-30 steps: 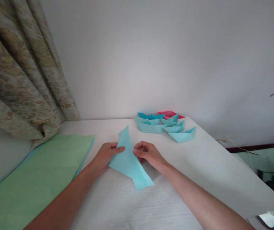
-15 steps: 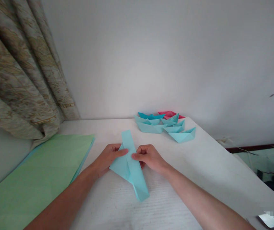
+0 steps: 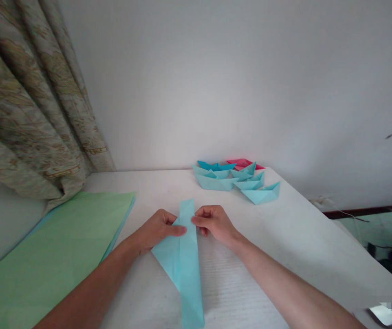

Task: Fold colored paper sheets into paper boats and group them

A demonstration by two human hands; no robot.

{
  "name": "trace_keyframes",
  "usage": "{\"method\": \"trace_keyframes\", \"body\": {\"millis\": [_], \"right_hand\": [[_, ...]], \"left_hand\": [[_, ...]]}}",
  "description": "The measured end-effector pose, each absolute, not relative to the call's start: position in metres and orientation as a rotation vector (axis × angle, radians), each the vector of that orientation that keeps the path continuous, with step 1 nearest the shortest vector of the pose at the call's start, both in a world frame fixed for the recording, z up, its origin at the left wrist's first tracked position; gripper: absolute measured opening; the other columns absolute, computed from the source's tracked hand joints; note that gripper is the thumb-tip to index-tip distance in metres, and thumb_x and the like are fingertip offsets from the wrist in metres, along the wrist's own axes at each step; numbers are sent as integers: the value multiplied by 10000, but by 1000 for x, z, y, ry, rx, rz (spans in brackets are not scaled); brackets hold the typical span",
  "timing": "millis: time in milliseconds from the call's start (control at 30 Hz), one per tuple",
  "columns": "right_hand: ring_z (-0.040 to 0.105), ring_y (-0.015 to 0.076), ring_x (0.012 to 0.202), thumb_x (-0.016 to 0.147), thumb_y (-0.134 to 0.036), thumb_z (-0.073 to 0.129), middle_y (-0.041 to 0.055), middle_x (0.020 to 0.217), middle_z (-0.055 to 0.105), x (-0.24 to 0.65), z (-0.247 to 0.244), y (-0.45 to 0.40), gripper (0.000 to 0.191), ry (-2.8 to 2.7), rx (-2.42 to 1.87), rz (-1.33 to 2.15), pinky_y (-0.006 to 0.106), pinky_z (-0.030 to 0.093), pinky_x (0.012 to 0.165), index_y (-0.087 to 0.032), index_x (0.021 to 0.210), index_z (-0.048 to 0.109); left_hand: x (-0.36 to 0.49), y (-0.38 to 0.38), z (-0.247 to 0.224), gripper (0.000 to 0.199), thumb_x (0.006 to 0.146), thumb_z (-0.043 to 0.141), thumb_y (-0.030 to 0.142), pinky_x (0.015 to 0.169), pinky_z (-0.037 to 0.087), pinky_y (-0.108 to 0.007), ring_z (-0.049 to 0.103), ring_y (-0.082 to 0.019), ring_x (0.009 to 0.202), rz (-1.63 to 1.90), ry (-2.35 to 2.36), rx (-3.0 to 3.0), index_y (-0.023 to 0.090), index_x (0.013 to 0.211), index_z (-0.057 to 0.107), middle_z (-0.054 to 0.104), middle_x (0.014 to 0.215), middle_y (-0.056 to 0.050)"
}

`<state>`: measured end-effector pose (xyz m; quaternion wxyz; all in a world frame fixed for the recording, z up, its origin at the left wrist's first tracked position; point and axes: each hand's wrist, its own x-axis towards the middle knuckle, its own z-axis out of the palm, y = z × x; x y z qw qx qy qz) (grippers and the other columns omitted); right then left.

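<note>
A light blue sheet of folded paper (image 3: 189,269) is held over the white table, a long flat strip along its right side and a triangular part pointing left. My left hand (image 3: 161,228) pinches it from the left, thumb flat on top near the strip's edge and fingers hidden underneath. At the strip's upper right edge, my right hand (image 3: 214,224) grips the paper between thumb and curled fingers. The strip's lower end reaches the bottom of the view.
Several folded paper boats (image 3: 216,183), mostly light blue, cluster at the table's back right, with a red paper boat (image 3: 244,163) behind. Green paper sheets (image 3: 58,242) lie on the left, over blue ones. A patterned curtain (image 3: 45,105) hangs at left. The table's right edge (image 3: 322,214) slants away.
The folded paper has turned so its strip points nearly straight toward me, and it sits lower. The strip's lower end looks flatter and longer. Both hands keep hold, with slight shifts.
</note>
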<state>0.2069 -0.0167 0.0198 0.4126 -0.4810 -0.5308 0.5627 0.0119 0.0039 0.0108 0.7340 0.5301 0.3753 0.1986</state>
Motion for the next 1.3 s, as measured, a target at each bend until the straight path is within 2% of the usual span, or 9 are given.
{"method": "trace_keyframes", "body": {"millis": [233, 600, 833, 1000, 1300], "right_hand": [[396, 75, 381, 641, -344, 705, -43, 433, 495, 209, 21, -15, 244, -1246, -1201, 1332, 224, 281, 390, -162, 540, 577], [399, 75, 382, 662, -362, 693, -27, 471, 522, 209, 22, -15, 258, -1227, -1202, 1278, 225, 265, 384, -163, 543, 580], [400, 72, 398, 662, -350, 686, -19, 508, 553, 207, 20, -16, 235, -1316, -1196, 1369, 223, 285, 393, -157, 560, 598], [396, 73, 410, 668, -324, 678, -21, 502, 550, 206, 18, -18, 196, -1390, -1218, 1388, 222, 290, 403, -149, 594, 631], [380, 71, 399, 657, -326, 678, -13, 508, 557, 208, 20, -16, 210, -1287, -1222, 1311, 221, 265, 389, -159, 554, 602]], "left_hand": [[10, 0, 13, 254, 620, 764, 356, 486, 412, -251, 567, -146, 486, 312, 838, 1244, 109, 661, 723, 698, 644, -52], [10, -1, 14, 253, 626, 760, 363, 465, 388, -239, 552, -139, 464, 315, 854, 1266, 114, 651, 720, 689, 626, -55], [11, 1, 14, 264, 651, 743, 360, 513, 433, -257, 593, -159, 515, 429, 867, 1188, 106, 722, 733, 717, 687, -74], [12, 5, 13, 282, 633, 753, 382, 476, 401, -239, 574, -147, 484, 555, 928, 1155, 110, 702, 725, 695, 620, -54], [9, 0, 16, 245, 635, 756, 359, 469, 397, -241, 551, -135, 459, 363, 851, 1207, 116, 650, 720, 685, 616, -48]]}}
